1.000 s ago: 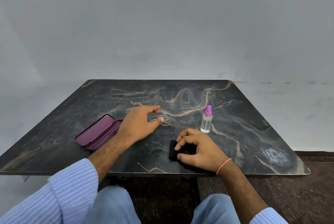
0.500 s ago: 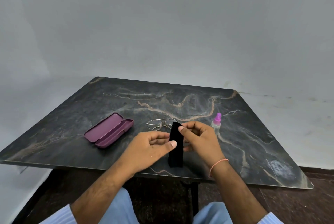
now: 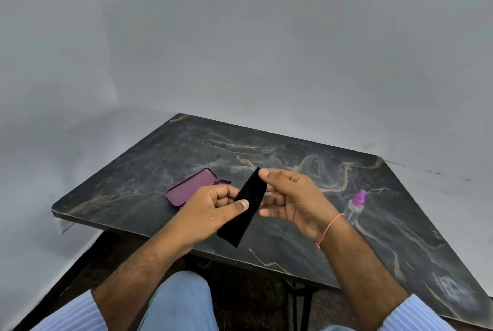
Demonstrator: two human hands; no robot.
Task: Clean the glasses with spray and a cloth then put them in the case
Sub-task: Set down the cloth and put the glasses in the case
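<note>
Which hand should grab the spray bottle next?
Probably the right hand. The spray bottle stands upright on the table just beside that wrist, while the left hand is across on the case side. Both hands pinch the black cloth; the left could keep it.

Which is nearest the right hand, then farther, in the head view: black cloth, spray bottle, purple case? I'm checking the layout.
1. Black folded cloth: pinched in the right hand.
2. Clear spray bottle with purple cap: on its right.
3. Open purple glasses case: left, beyond the left hand.
</note>
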